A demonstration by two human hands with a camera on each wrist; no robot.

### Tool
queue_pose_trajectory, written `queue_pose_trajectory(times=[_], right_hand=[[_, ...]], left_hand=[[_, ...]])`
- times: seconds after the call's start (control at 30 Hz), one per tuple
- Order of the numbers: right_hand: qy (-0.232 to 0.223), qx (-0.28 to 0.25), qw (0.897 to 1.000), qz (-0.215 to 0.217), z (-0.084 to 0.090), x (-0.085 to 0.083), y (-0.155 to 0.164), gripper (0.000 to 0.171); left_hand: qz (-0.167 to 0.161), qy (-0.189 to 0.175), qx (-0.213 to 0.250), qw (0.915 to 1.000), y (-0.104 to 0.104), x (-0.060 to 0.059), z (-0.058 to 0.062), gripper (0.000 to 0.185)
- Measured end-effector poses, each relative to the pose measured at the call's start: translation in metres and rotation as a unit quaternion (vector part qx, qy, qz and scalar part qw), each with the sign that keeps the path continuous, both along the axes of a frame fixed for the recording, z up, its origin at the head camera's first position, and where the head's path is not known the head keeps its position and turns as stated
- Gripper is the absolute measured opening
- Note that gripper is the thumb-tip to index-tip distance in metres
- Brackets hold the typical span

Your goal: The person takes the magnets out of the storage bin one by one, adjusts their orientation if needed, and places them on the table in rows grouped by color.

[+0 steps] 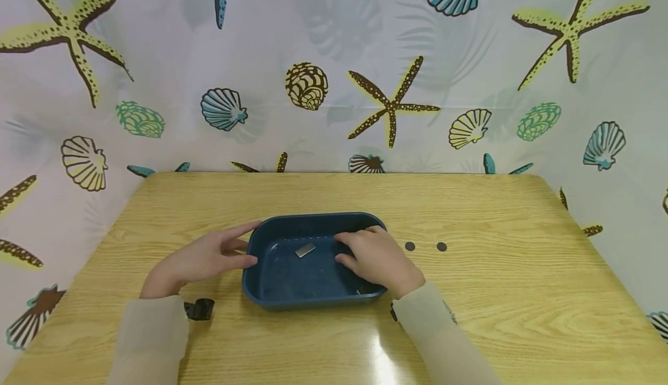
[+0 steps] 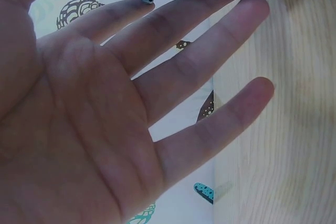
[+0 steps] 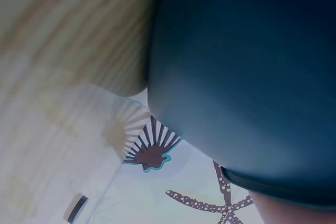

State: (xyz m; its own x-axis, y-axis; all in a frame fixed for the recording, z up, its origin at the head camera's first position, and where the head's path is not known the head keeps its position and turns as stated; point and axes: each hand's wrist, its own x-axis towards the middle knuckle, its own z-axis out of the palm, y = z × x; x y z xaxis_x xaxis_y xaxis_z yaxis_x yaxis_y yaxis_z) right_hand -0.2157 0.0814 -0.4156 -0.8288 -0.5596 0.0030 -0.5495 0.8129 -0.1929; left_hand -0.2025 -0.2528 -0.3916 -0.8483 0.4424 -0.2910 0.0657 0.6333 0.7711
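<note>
A dark blue rectangular tray with rounded corners sits on the wooden table. My left hand is at its left side, fingers spread and nearly straight, fingertips at the rim; its palm holds nothing. Over the right rim reaches my right hand, its thumb and forefinger apart inside the tray with nothing visible between them. Its other fingers are partly hidden, and the tray wall blocks most of it in the right wrist view. A small silver rectangular block lies on the tray floor. Near the lower right corner shows a small dark piece, partly hidden.
Two small dark discs, a left disc and a right disc, lie on the table right of the tray. A cloth printed with shells and starfish hangs behind and beside the table.
</note>
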Motion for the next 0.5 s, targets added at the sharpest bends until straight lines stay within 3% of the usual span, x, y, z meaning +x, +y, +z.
queue_pose_trajectory(times=[0.5], right_hand=[[0.007, 0.032, 0.999, 0.021, 0.0001, 0.0011, 0.0024, 0.045]], left_hand=[[0.000, 0.001, 0.004, 1.0000, 0.0003, -0.0004, -0.0007, 0.085]])
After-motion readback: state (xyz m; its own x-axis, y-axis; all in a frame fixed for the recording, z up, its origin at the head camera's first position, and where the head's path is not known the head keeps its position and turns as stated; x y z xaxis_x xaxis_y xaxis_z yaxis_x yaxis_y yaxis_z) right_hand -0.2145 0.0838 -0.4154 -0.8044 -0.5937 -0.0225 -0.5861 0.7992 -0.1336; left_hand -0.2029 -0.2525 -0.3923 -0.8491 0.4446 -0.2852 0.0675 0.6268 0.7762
